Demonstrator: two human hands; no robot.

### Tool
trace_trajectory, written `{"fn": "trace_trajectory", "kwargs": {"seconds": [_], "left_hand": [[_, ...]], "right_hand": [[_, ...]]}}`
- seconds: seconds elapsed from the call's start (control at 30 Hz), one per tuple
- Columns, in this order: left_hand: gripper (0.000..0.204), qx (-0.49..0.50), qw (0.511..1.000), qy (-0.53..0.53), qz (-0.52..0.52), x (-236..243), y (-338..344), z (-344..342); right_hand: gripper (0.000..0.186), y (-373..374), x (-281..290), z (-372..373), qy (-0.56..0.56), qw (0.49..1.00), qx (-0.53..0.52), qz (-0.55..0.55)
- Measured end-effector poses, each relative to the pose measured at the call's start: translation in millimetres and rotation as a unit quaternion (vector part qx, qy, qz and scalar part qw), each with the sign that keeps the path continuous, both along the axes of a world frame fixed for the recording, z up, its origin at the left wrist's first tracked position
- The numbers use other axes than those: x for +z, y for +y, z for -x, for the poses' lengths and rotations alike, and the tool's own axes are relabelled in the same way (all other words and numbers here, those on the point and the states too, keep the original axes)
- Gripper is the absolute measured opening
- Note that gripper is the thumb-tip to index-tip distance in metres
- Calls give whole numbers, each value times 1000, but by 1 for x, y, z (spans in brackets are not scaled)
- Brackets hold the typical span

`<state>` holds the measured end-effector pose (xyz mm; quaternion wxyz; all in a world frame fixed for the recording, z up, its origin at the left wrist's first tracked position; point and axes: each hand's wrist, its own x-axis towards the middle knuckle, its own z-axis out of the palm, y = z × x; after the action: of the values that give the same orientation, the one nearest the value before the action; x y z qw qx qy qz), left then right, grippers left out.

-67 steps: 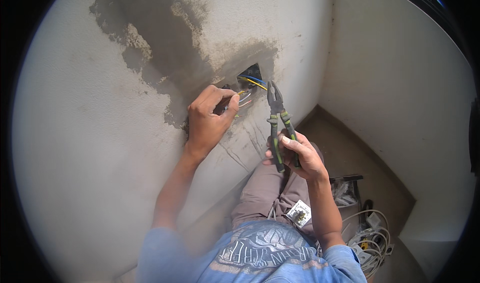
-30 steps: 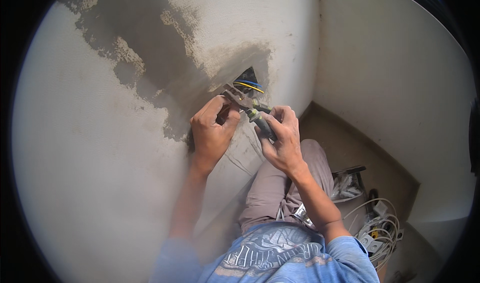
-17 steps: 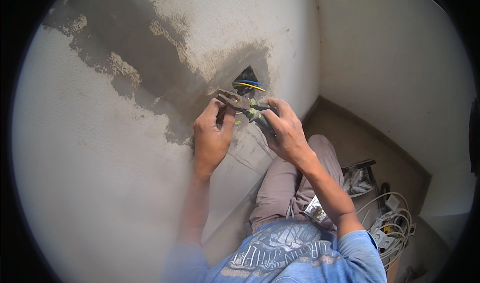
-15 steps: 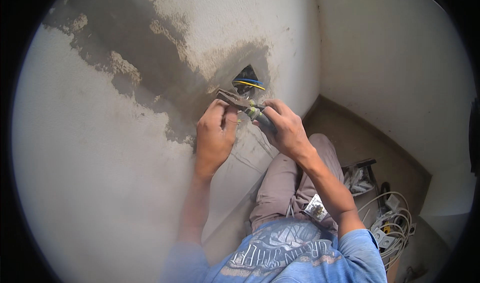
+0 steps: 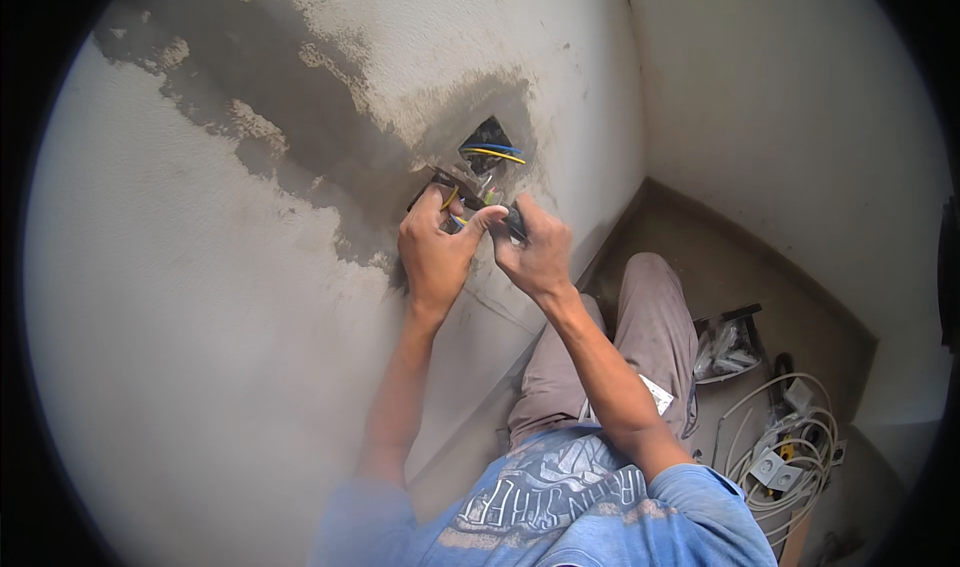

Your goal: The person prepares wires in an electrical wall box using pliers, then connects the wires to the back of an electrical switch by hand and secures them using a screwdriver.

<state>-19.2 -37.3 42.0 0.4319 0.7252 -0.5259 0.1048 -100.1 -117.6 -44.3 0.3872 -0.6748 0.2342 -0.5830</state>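
Note:
My right hand (image 5: 537, 254) grips the dark handles of a pair of pliers (image 5: 466, 189) in front of the wall. The pliers' head points up and to the left, partly hidden by my fingers. Close below it, my left hand (image 5: 437, 257) pinches electrical wires, with a bent yellow wire (image 5: 450, 198) showing at its fingertips. The left thumb reaches across toward the right hand. Just above is a dark square wall box opening (image 5: 487, 133), from which a blue wire (image 5: 510, 150) and a yellow wire (image 5: 505, 156) stick out.
Grey patched plaster (image 5: 300, 107) runs diagonally over the white wall. On the floor to the right are a dark container (image 5: 728, 347) of small bagged parts, a coil of pale cable (image 5: 822, 447) and white sockets (image 5: 770, 467). A white wall (image 5: 780, 97) meets this one at the corner.
The pliers have turned and now sit lower behind my fingers. My right hand has moved left and closer to my left hand, whose thumb now stretches toward it. A yellow wire has come into sight.

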Motion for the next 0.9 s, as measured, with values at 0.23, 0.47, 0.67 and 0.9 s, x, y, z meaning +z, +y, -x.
{"fn": "trace_trajectory", "kwargs": {"seconds": [0.23,0.47,0.67,0.9], "left_hand": [[46,-12,999,34,-12,11,4,5],[45,27,997,-52,47,-9,3,-20],[40,40,994,-58,88,0,5,-5],[31,6,981,-131,140,-29,33,15]], "right_hand": [[24,16,-2,-16,-33,997,15,-74],[22,22,1,-28,-86,978,12,-190],[21,-21,-12,0,-161,958,3,-236],[17,-21,-69,28,-154,936,121,-293]]}}
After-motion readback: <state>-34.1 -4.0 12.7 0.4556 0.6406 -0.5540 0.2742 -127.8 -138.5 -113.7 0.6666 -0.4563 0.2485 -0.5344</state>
